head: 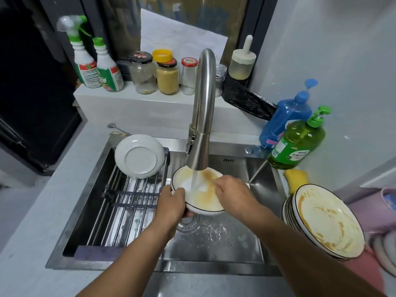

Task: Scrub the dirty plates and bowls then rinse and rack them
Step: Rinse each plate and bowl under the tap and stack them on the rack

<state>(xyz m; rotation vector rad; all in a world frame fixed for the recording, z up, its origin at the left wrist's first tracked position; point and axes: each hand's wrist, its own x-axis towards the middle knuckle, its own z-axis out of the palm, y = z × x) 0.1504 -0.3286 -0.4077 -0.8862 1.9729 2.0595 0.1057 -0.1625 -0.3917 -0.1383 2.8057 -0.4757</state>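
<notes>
Left grip (pixel 174 199) pinches wet plate (pixel 198 190) rim over sink (pixel 214 249) centre, under faucet (pixel 202 116) stream; right grip (pixel 230 189) rubs inside, fingers curled, holds nothing visible. Risks: slippery rim slipping into basin; dirty stack (pixel 325 221) overhanging right surface edge, elbow-knockable.

A white plate (pixel 199 195) with a dark rim sits tilted under the running water over the sink, smeared with brown-yellow sauce across its face. At 3 o'clock from it, a stack of dirty plates (pixel 325 219) leans on the surface, the top one streaked with the same brown residue. At 10 o'clock, a clean white dish (pixel 139 156) rests upside down, propped on the rack (pixel 128 196).
</notes>
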